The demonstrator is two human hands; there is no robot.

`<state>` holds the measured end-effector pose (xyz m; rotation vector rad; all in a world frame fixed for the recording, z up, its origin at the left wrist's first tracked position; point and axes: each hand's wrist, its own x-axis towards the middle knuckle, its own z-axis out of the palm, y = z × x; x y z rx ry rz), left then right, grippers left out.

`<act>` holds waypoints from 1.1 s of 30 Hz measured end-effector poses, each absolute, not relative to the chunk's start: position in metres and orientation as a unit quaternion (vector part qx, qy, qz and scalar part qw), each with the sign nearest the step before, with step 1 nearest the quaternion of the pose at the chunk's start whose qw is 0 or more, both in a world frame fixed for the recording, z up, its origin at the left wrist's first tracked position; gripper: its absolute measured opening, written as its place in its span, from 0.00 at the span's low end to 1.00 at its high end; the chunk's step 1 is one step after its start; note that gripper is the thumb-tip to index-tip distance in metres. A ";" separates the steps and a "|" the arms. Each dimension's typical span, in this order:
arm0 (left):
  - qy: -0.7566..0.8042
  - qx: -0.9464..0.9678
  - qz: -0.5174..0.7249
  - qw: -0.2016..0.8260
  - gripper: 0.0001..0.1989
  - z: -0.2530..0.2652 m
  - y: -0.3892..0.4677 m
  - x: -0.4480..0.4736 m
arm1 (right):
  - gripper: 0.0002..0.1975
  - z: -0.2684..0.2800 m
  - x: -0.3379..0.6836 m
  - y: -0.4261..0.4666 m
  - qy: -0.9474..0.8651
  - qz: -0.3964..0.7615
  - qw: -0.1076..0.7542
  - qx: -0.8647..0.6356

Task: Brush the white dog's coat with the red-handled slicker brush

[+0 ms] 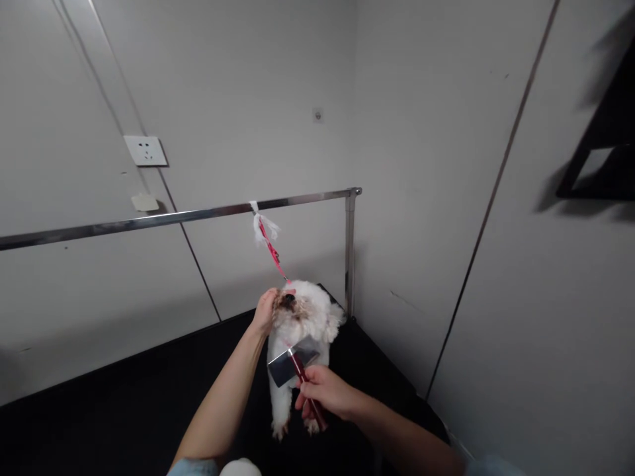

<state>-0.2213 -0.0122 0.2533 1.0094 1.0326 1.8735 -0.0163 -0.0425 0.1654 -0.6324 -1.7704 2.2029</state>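
Note:
A white curly-haired dog (305,311) stands on the black table, facing me, with brownish fur around its muzzle. My left hand (265,309) is closed on the side of the dog's muzzle; most of its fingers are hidden in the fur. In my right hand (320,390), the fingers are wrapped round the dark red handle of a slicker brush (282,367). The brush's wide metal head lies in front of the dog's chest, its back partly toward me. Whether the pins touch the fur I cannot tell.
A pink leash (273,253) runs from the dog up to a white cloth tie (258,225) on a metal rail (208,213). The rail's post (350,258) rises at the corner of the black table (149,390). Grey walls stand behind and right, with a power socket (145,151).

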 end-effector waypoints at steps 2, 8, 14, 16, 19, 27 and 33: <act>0.410 0.399 0.725 0.384 0.19 0.252 -0.010 -0.224 | 0.20 0.182 -0.017 -0.031 -0.629 0.726 0.186 -0.206; 0.358 0.559 0.681 0.308 0.29 0.242 -0.009 -0.225 | 0.18 0.182 -0.034 -0.023 -0.596 0.736 0.214 -0.239; 0.440 0.602 0.621 0.243 0.21 0.236 -0.004 -0.224 | 0.19 0.178 -0.022 -0.045 -0.571 0.755 0.208 -0.246; 0.455 0.575 0.637 0.236 0.22 0.233 -0.001 -0.223 | 0.19 0.179 -0.016 -0.045 -0.572 0.758 0.186 -0.252; 0.461 0.523 0.675 0.241 0.24 0.228 0.003 -0.221 | 0.19 0.172 -0.007 -0.048 -0.581 0.756 0.151 -0.261; 0.410 0.418 0.744 0.322 0.20 0.233 0.001 -0.214 | 0.14 0.197 -0.010 -0.035 -0.668 0.688 0.178 -0.221; 0.406 0.396 0.761 0.315 0.20 0.238 -0.009 -0.216 | 0.09 0.161 -0.004 -0.043 -0.660 0.685 0.121 -0.283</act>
